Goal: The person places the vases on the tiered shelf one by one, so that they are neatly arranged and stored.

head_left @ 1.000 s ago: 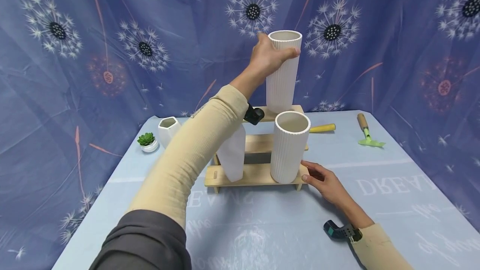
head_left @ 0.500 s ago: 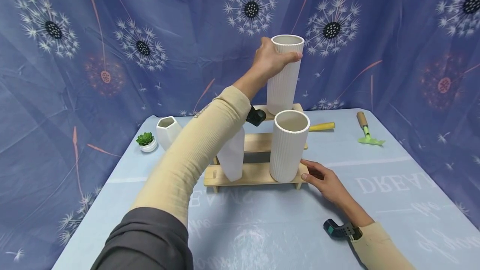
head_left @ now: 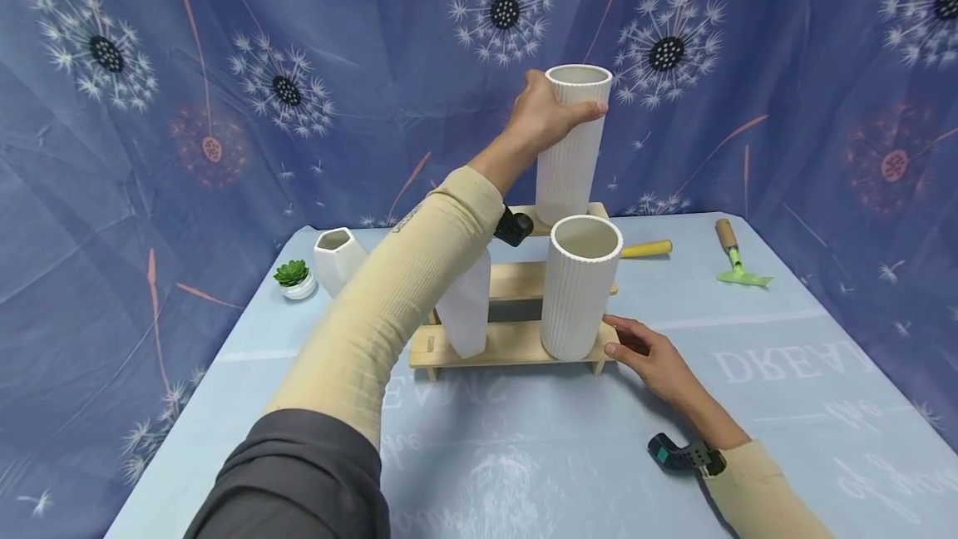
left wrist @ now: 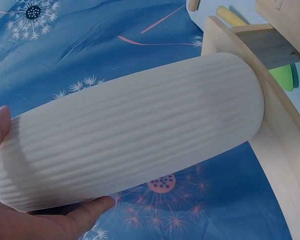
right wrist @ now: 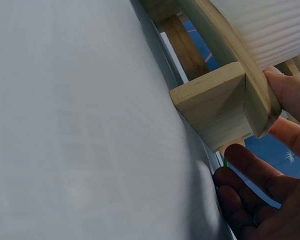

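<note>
Right hand [head_left: 653, 356]: low and right of the middle in the head view. Its thumb and fingers hold the end of the bottom step of the wooden step shelf [head_left: 494, 345].
Front vase [head_left: 580, 287]: a white ribbed vase standing upright on the bottom step, just beside the right hand.
Smooth white vase [head_left: 466, 308]: on the same step, partly hidden behind the left sleeve.
Left hand [head_left: 544, 116]: above the middle, wrapped around the top of the tall ribbed vase [head_left: 570, 148].
Tall ribbed vase: upright, its bottom on the top step.
Far things: a small green plant [head_left: 293, 279] and a white angled pot [head_left: 337, 255] at left; a yellow handle [head_left: 645, 249] and a green rake [head_left: 735, 260] at right.
</note>
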Tool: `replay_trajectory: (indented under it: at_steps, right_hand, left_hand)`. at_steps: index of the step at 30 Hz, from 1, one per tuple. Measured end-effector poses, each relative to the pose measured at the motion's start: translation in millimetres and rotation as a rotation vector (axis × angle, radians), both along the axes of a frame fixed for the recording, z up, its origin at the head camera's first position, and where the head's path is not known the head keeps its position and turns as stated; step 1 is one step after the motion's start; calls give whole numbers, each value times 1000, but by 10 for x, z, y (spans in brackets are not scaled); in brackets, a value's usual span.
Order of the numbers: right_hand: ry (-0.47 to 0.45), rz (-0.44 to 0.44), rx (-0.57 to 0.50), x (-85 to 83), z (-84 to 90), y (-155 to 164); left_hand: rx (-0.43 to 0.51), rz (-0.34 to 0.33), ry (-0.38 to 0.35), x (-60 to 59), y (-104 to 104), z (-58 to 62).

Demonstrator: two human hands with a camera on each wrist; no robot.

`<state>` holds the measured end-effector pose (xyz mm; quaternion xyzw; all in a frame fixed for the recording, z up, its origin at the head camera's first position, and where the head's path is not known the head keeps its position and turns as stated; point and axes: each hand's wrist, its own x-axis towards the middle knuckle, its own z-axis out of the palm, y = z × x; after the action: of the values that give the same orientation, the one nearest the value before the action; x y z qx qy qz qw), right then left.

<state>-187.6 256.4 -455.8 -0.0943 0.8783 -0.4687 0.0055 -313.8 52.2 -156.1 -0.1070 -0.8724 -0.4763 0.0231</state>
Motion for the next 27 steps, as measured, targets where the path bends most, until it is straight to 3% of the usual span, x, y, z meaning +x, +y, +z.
replay_trajectory:
  at_steps: [14, 20, 27]
  right_hand:
    - [12, 2, 7, -19, 3, 6]
    - [9, 1, 11, -17, 10, -1]
    - [3, 3, 17, -14, 20, 7]
  left_hand:
    - [-47, 10, 12, 39, -67, 75]
    - [-78, 27, -5, 150, -215, 165]
    - [-8, 33, 46, 356, -502, 169]
